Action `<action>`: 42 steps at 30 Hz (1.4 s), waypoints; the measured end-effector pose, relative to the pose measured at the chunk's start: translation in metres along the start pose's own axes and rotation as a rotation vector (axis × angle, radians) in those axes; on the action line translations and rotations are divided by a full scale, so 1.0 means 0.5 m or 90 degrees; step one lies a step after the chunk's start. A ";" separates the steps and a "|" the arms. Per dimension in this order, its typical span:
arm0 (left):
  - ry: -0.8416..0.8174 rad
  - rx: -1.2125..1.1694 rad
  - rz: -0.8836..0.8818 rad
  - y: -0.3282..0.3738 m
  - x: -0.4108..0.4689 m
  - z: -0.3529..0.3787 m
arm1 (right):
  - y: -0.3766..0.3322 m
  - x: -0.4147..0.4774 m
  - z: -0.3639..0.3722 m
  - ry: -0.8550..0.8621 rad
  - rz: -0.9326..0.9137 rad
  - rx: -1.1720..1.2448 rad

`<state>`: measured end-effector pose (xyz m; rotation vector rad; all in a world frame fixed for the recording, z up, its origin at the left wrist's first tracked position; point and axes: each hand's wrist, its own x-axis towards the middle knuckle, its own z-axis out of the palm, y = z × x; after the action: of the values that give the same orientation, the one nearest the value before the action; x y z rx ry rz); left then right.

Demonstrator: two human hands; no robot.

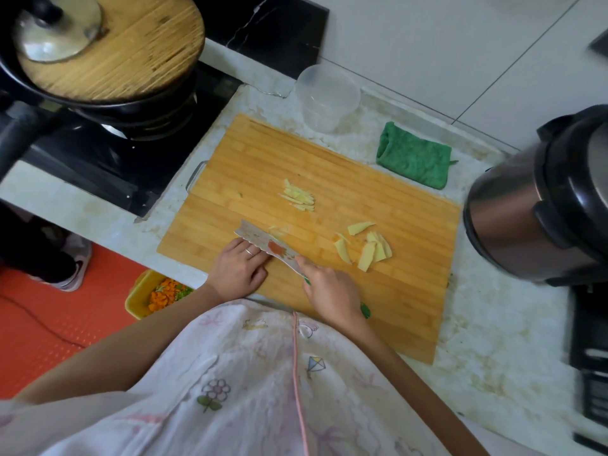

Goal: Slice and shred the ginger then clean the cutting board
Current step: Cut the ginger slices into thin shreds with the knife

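The ginger is cut thin and light, so I think it can slide or flip if it is pushed fast. The ginger slices (368,246) are flat and pale yellow. Fresh ginger is often damp, so they may be slippery. It seems best to press them down from the top, with fingertips tucked back from the sharp edge. They lie loose on the right part of the cutting board (378,199), well apart from both hands. The ginger shreds (297,196) sit in a small heap near the middle of the board, farther from the person than the knife, and nothing touches them. They look skinny and would likely scatter, so scooping should work better than pinching. The right hand (332,291) is wrapped round the green handle of the knife (269,245), and the blade points away to the left. A tiny bit of ginger shows just at the far side of the blade. The left hand (238,268) lies palm down on the board, its fingers right up against the near side of the blade. The blade hides the fingertips, so I cannot tell if they hold a piece or just rest there. The green cloth (414,156) lies beyond the board's far right corner, handy for the wiping, which is not yet done.
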<state>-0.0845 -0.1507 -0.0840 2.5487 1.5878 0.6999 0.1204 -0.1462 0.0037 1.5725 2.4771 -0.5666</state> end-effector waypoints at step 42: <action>-0.032 0.009 -0.033 0.007 0.002 -0.012 | -0.006 0.027 -0.005 -0.005 -0.017 -0.031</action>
<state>-0.0837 -0.1525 -0.0773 2.5033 1.6418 0.6166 0.1118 -0.1349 0.0024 1.5193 2.4901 -0.5106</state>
